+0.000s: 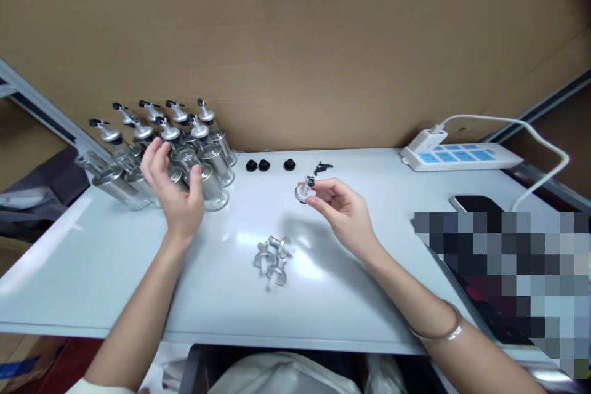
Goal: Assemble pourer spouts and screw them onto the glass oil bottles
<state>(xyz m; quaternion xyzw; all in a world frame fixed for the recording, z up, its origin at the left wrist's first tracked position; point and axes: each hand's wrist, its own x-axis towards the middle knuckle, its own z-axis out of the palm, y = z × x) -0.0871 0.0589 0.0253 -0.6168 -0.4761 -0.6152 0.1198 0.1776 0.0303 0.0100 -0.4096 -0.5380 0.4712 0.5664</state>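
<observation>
My right hand (346,215) pinches a silver pourer spout (302,192) with a black tip between thumb and fingers, above the middle of the table. My left hand (178,200) is raised in front of the glass bottles (213,181) at the left, fingers curved and apart, with nothing visible in it. Several of those bottles have metal sleeves and silver pourer tops with black flaps. Three loose silver pourer spouts (277,272) with white stems lie together on the table between my forearms. Whether my left fingers touch a bottle, I cannot tell.
Three black stoppers (263,165) and some small black flaps (322,167) lie toward the table's back edge. A white power strip (462,159) with a plugged-in charger and cable sits back right, near a phone (475,204). Brown cardboard (314,49) stands behind the table.
</observation>
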